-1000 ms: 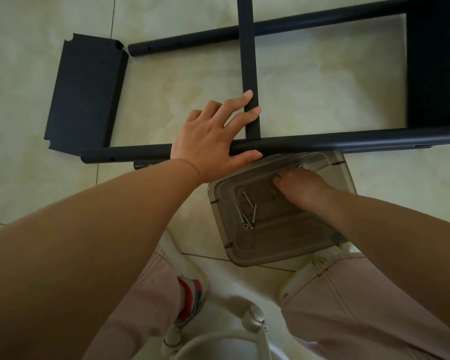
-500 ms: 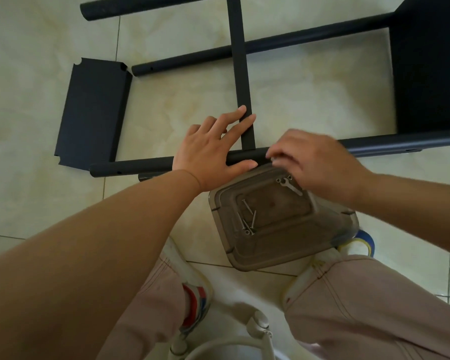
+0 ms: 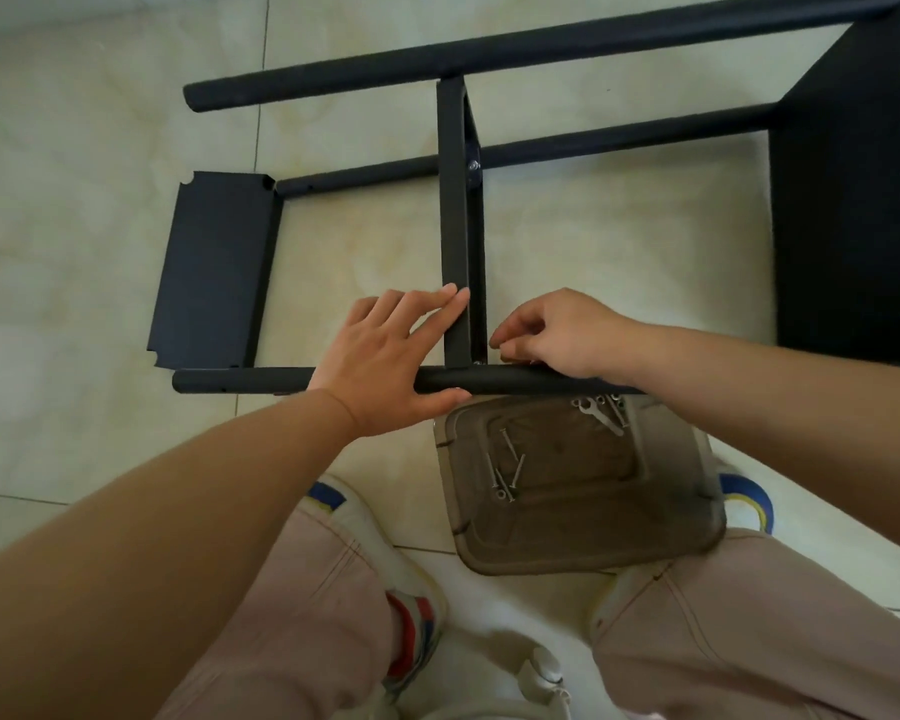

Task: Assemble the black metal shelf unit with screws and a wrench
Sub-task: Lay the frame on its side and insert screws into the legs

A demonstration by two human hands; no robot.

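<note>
Both arms are bare, with no sleeves, watch or rings on the left hand (image 3: 385,356) or the right hand (image 3: 567,332). The legs wear soft pink trousers (image 3: 739,636) with thin stitched seams. Left of the trousers' right knee is a white shoe (image 3: 411,605) with red and blue stripes. Another white shoe (image 3: 749,504), above that knee, has a blue and yellow trim.

You see a matte black shelf frame (image 3: 458,226) and black shelf panel (image 3: 214,267) on pale cream, faintly marbled floor tiles (image 3: 100,122). Your translucent smoky-brown lid (image 3: 583,491) holds silver screws (image 3: 507,470) and a silver wrench (image 3: 596,413). Your trousers (image 3: 749,631) are dusty pink; your white shoe (image 3: 411,605) carries red and blue stripes.
</note>
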